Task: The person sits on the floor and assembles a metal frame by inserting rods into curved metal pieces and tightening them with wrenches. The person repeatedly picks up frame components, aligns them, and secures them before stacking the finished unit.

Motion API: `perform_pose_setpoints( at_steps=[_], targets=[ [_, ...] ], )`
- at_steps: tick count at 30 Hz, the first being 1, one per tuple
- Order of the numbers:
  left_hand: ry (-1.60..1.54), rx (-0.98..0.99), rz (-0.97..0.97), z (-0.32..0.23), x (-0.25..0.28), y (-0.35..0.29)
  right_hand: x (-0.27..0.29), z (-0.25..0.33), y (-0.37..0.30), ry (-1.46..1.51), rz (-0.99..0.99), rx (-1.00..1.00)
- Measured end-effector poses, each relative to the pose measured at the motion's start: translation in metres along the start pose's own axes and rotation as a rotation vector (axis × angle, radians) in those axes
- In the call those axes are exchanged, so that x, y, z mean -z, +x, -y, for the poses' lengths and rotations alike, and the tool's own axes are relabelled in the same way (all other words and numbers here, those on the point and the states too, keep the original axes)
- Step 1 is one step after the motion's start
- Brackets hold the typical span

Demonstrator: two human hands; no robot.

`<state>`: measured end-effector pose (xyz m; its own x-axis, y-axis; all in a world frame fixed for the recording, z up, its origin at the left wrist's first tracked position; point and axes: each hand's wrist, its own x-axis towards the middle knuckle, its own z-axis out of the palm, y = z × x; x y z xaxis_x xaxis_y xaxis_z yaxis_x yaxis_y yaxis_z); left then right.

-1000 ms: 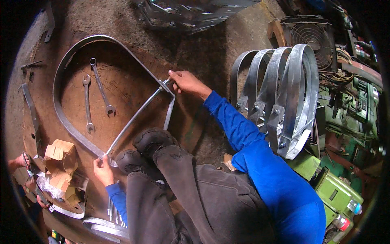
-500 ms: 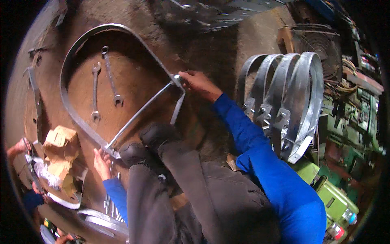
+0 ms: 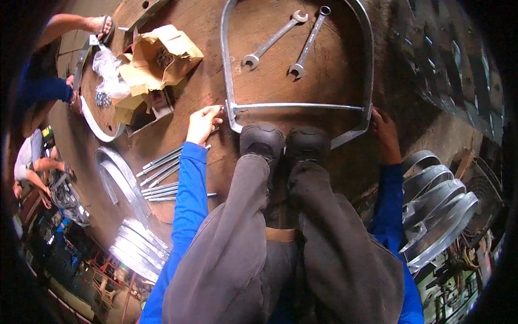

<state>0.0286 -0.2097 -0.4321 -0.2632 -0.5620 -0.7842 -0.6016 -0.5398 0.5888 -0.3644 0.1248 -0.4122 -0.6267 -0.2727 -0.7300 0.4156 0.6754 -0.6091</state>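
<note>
A grey metal strap hoop (image 3: 369,54) lies in front of my feet, with a thin metal rod (image 3: 302,106) spanning its two sides. At the rod's left end, just outside the band, my left hand (image 3: 203,125) is closed in a pinch on the tip. My right hand (image 3: 386,136) has its fingers drawn together against the outside of the band at the rod's other end; what they hold is hidden. Inside the hoop lie an open-end wrench (image 3: 274,40) and a combination wrench (image 3: 309,43). My shoes (image 3: 261,140) touch the near part of the hoop.
Several loose rods (image 3: 162,189) lie left of my leg, beside curved metal bands (image 3: 137,245). A torn cardboard box (image 3: 156,59) and a plastic bag (image 3: 109,73) stand at the left. More hoops (image 3: 440,205) stack at the right. Another person's arm (image 3: 48,92) is at far left.
My view has turned, so the hoop and rod now look squarer to me and the cardboard box sits higher. Both hands stay at the rod's ends.
</note>
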Motion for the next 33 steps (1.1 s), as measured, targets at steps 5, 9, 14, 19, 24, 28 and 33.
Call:
perform_pose_setpoints(
  at_steps=[5,9,14,19,24,28,33],
  targets=[
    [0.023,-0.029,-0.015,-0.004,-0.011,-0.003,0.018,-0.011,0.007,0.110,0.056,0.041],
    [0.056,-0.046,-0.017,0.001,-0.004,0.001,-0.007,0.019,-0.004,-0.106,-0.065,0.066],
    [0.065,-0.089,-0.002,0.000,-0.011,0.000,-0.005,0.004,-0.002,0.060,-0.034,0.276],
    [0.125,-0.147,0.028,0.000,-0.014,0.001,0.002,-0.001,0.005,-0.147,-0.181,0.099],
    [0.179,-0.115,-0.016,-0.005,-0.014,-0.003,-0.005,0.001,0.003,-0.084,-0.109,0.167],
    [0.159,-0.127,0.011,0.002,-0.012,0.006,0.002,0.002,-0.005,0.135,-0.053,0.228],
    [0.169,-0.131,0.034,0.001,-0.011,0.006,-0.011,0.009,-0.010,-0.210,-0.263,0.570]
  ],
)
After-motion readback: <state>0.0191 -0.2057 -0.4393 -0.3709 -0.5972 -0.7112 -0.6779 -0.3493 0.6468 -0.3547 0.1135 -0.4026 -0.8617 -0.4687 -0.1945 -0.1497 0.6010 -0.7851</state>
